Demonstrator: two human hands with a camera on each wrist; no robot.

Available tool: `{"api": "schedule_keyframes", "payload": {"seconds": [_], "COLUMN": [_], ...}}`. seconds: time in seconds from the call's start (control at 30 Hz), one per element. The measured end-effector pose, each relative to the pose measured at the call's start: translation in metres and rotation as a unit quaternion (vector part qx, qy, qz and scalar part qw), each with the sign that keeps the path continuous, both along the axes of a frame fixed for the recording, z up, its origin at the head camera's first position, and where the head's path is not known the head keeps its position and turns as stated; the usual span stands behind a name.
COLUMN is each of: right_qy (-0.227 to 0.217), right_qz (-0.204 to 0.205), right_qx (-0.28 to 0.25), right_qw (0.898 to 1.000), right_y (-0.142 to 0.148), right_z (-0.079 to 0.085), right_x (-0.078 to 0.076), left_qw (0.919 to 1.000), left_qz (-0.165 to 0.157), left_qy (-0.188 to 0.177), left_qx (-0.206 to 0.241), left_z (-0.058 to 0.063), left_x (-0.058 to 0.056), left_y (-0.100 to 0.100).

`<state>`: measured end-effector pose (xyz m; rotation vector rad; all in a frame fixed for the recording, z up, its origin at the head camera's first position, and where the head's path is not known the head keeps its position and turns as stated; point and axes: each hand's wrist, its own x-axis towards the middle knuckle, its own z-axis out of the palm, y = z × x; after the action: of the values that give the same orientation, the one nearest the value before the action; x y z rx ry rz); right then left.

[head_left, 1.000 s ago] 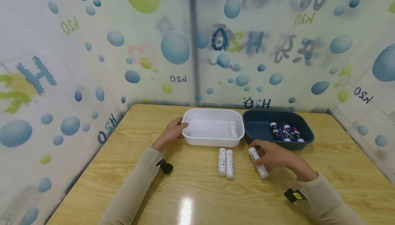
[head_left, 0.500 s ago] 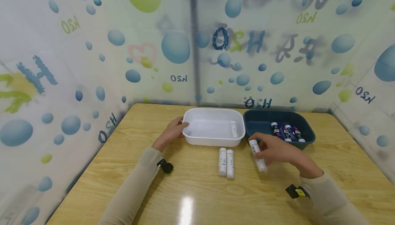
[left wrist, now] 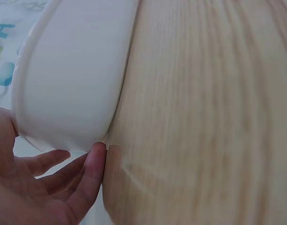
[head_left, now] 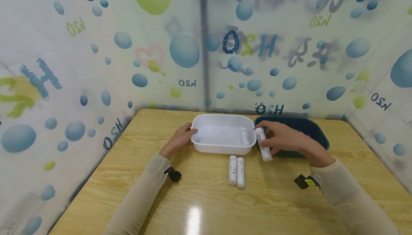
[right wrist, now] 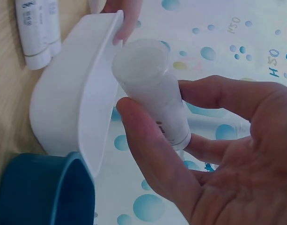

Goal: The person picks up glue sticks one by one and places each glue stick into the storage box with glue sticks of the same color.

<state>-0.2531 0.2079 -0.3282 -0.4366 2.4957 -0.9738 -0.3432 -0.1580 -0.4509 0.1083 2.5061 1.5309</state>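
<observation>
Several fingers of the right hand (head_left: 284, 137) pinch a smooth white tube (head_left: 264, 147), tilted near the dark teal tub (right wrist: 33, 192); the left hand (head_left: 179, 140) grips the left rim of the glossy white tub (head_left: 215, 131). Another tube (head_left: 245, 136) lies inside, two more tubes (head_left: 233, 172) nearer on the wood-grain tabletop (head_left: 193, 181). The right hand mostly hides the teal tub's contents.

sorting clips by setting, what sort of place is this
Probably a makeshift indoor work booth: bubble-printed sheeting walls in a wooden table on three sides, with a white tub and a dark tub on top.
</observation>
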Motion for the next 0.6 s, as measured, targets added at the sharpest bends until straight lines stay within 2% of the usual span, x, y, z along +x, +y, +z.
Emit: {"api": "schedule_keyframes", "payload": {"seconds": [0.37, 0.6], "right_qy": [0.003, 0.01], "right_qz": [0.023, 0.011], "right_qx": [-0.019, 0.0], "right_qw": [1.0, 1.0], "right_y": [-0.019, -0.035], "right_z": [0.026, 0.042], "right_x": [-0.035, -0.061], "left_qw": [1.0, 1.0], "left_qz": [0.002, 0.001], "left_qy": [-0.002, -0.002], "left_qx": [0.002, 0.004], "left_z": [-0.002, -0.003], "left_x": [-0.001, -0.001], "left_y": [-0.002, -0.002]}}
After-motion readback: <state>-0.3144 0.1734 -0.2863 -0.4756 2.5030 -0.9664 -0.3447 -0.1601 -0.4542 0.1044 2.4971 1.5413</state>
